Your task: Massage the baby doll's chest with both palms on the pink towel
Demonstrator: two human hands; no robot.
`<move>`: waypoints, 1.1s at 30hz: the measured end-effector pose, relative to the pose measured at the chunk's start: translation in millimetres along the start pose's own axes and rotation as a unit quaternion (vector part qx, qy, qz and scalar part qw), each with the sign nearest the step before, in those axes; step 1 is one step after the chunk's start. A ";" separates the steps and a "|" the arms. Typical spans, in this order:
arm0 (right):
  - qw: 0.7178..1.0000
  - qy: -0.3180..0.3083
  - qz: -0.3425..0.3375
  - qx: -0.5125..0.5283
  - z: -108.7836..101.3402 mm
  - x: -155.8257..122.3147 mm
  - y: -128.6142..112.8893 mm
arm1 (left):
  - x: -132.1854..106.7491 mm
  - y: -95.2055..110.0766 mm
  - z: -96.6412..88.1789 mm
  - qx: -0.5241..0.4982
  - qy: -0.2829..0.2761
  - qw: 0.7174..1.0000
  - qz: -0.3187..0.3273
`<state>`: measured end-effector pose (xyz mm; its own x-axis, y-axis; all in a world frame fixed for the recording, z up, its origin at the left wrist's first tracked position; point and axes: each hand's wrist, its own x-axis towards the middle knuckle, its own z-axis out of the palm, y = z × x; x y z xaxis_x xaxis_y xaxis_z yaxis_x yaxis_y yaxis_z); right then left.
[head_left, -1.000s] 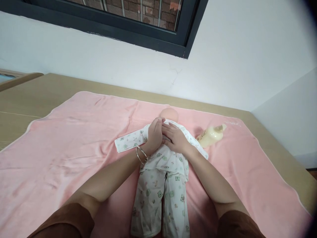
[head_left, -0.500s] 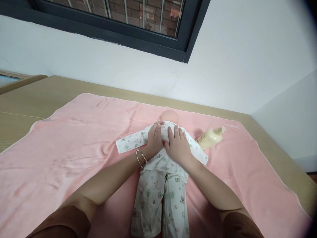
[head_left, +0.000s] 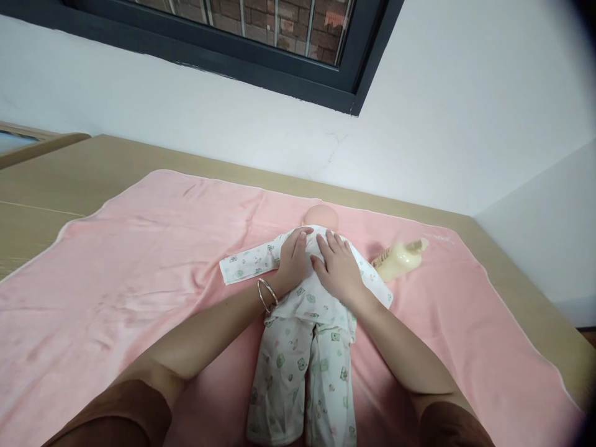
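A baby doll point(head_left: 321, 216) lies stretched out, its bare head toward the wall and its face not in view. It wears a white printed top point(head_left: 305, 301) and matching trousers point(head_left: 284, 379). My left hand point(head_left: 294, 257), with bangles point(head_left: 267, 295) at the wrist, rests on the left side of the upper top, fingers extended. Beside it my right hand point(head_left: 339, 267) lies flat on the right side, fingers somewhat spread. Neither hand grips anything. A narrow strip of printed cloth shows between them.
A pink blanket point(head_left: 116, 267) is spread under the doll on a wooden table point(head_left: 153, 155). To the right of the doll, a pale yellow bottle point(head_left: 400, 259) lies on its side. Behind the table stand a white wall point(head_left: 261, 136) and a dark window frame point(head_left: 326, 87).
My hands have shifted slightly outward on the doll's top, and the gap between them is a little wider. The whole view has also moved slightly. The doll and bottle stay in place.
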<state>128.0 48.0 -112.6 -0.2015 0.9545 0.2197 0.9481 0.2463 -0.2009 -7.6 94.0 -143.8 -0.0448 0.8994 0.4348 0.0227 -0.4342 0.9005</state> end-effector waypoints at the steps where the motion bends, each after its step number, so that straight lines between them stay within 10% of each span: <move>1: 1.000 0.012 0.021 -0.017 1.1 -6.6 -7.3 | 0.1 0.3 0.1 0.004 0.000 1.000 0.001; 10: 0.993 -0.071 -0.097 0.002 -4.2 -3.0 -9.0 | -1.1 4.0 -0.9 0.016 -0.008 1.000 -0.001; 16: 0.998 -0.030 0.041 -0.026 -6.9 -1.8 -4.9 | -1.0 7.6 -1.1 0.026 -0.008 1.000 -0.005; 24: 0.992 -0.040 -0.122 0.002 -2.2 -7.2 -9.3 | -1.2 3.7 -1.4 0.018 -0.018 1.000 -0.014; 33: 1.000 -0.011 -0.015 0.000 -5.1 -1.5 -2.8 | -1.2 3.6 0.2 0.004 -0.010 1.000 -0.019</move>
<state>126.9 45.0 -107.5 -0.2352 0.9502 0.2042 0.9416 0.2749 -0.1943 -7.3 91.4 -141.2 -0.0262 0.9160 0.4003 0.0289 -0.3996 0.9162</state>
